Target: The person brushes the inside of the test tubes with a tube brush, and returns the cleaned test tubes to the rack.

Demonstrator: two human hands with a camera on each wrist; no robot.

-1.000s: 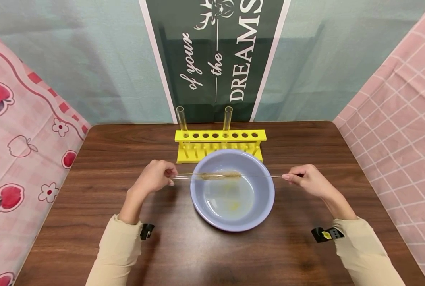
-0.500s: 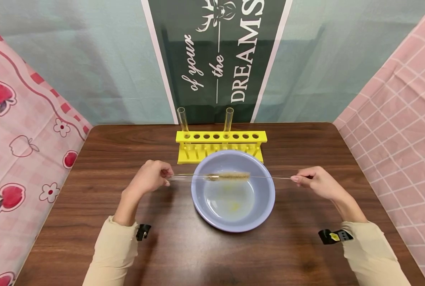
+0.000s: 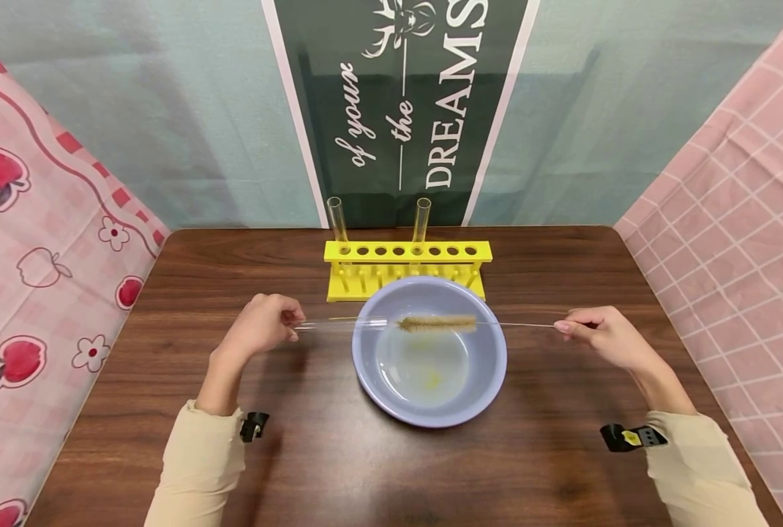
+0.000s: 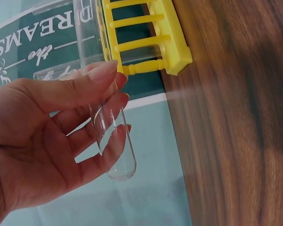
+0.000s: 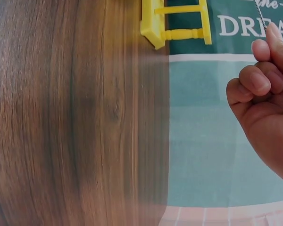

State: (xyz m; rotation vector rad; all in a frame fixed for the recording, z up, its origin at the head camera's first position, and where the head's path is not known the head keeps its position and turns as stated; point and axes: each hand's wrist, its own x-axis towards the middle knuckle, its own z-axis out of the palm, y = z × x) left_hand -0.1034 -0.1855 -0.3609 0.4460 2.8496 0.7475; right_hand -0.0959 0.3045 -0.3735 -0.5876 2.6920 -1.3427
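Note:
A clear glass test tube (image 3: 339, 326) lies level in my left hand (image 3: 264, 323), its mouth over the purple basin (image 3: 361, 380). In the left wrist view, thumb and fingers grip the test tube (image 4: 115, 136) near its rounded end. My right hand (image 3: 604, 333) pinches the thin wire handle of a test tube brush (image 3: 437, 323). The tan bristles hang over the basin, outside the tube, with their tip just right of its mouth. Twisted wire (image 5: 260, 14) shows between thumb and fingertip in the right wrist view. Cloudy water with yellowish patches fills the basin's bottom.
Behind the basin stands a yellow test tube rack (image 3: 407, 252), partly hidden by it. Two upright tubes, a left one (image 3: 336, 219) and another (image 3: 421, 221), stand in it. The brown wooden table (image 3: 391, 476) meets cloth-covered walls at the back and sides.
My right hand has moved right, drawing the brush out of the test tube. My left hand has shifted left with the tube. Basin and rack stay in place.

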